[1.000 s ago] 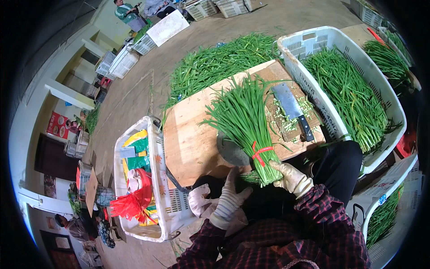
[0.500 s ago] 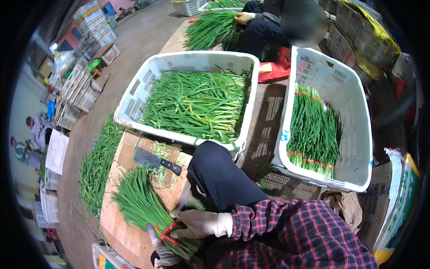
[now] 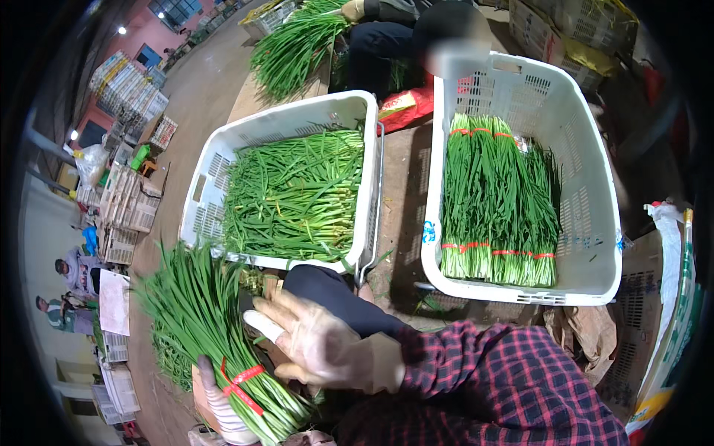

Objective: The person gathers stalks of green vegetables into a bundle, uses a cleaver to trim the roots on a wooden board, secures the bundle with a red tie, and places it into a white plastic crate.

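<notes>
A bunch of garlic chives (image 3: 195,301), bound near its pale stem ends by crossed red tape (image 3: 242,383), is tilted up off the board with its leaves to the upper left. My left hand (image 3: 224,413), in a striped glove, grips it at the stems below the tape. Just right of the bunch, my right hand (image 3: 320,343) wears a pale glove, its fingers spread and holding nothing; the hand is slightly blurred. The bunch and my right hand hide most of the cutting board and the knife on it.
Ahead stands a white crate (image 3: 364,182) of loose chives. To the right, another white crate (image 3: 606,275) holds several red-taped bunches. Loose chives (image 3: 169,360) lie on the floor at left. A co-worker's gloved hand (image 3: 354,10) holds chives at the top.
My left hand has lifted and tilted the bunch up from the board. My right hand has let go of the taped stems and opened. The view has shifted to the right.
</notes>
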### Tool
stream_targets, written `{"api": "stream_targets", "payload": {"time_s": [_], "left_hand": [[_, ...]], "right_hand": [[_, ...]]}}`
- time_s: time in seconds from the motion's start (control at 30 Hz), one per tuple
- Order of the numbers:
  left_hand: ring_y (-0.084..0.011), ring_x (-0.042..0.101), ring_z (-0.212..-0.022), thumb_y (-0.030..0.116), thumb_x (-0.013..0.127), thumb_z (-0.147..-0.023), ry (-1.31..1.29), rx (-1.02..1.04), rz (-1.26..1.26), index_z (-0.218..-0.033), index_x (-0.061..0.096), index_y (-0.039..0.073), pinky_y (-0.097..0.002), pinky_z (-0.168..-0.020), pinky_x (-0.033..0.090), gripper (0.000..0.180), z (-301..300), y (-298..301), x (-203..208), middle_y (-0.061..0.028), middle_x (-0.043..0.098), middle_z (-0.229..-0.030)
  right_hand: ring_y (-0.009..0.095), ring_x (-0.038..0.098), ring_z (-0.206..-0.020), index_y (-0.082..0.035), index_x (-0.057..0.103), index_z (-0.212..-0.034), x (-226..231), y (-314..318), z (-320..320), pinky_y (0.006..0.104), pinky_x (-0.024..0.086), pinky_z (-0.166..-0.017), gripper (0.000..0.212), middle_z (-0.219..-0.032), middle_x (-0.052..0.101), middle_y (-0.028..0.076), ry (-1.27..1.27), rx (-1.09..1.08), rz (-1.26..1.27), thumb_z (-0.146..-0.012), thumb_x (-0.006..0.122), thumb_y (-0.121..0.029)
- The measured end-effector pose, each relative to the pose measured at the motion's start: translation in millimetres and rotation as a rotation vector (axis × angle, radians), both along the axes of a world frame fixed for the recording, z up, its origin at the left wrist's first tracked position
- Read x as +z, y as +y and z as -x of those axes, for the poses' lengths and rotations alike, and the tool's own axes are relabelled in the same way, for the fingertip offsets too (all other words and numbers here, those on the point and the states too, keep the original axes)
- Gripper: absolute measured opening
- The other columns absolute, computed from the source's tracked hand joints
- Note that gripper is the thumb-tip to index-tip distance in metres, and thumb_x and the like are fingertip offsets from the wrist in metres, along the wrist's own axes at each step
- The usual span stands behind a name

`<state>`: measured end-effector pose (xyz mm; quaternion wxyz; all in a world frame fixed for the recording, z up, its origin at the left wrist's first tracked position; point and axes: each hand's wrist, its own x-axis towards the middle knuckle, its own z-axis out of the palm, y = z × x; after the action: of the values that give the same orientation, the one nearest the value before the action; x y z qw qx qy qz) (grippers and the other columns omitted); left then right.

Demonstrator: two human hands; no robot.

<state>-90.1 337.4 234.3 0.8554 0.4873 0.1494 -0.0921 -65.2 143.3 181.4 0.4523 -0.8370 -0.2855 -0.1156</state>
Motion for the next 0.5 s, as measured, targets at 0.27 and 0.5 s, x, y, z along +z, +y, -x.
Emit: {"api": "stream_targets", "payload": {"time_s": [0.27,0.5], "left_hand": [[-0.0253,0.054,-0.117,0.036,0.058,-0.093,-0.341,-0.187,-0.225,-0.138,0.044,0.005,-0.0391,-0.102,0.042,0.057,-54.7,2.5,17.4,-0.0123,0.053,-0.134],[-0.0245,0.05,-0.121,0.033,0.057,-0.094,-0.673,-0.358,-0.359,-0.14,0.041,0.003,-0.0384,-0.104,0.039,0.056,-92.8,5.9,13.9,-0.0117,0.05,-0.137]], "right_hand": [[0.04,0.038,-0.134,-0.022,0.042,-0.139,38.9,-65.5,-74.9,0.0577,0.034,-0.107,0.055,-0.143,0.042,0.017,-0.727,-0.053,0.066,-0.085,0.046,-0.016],[0.027,0.062,-0.092,0.002,0.06,-0.108,67.6,-83.9,-83.2,0.0451,0.039,-0.103,0.051,-0.089,0.064,0.013,-0.446,-0.484,-0.048,-0.064,0.073,-0.022]]}}
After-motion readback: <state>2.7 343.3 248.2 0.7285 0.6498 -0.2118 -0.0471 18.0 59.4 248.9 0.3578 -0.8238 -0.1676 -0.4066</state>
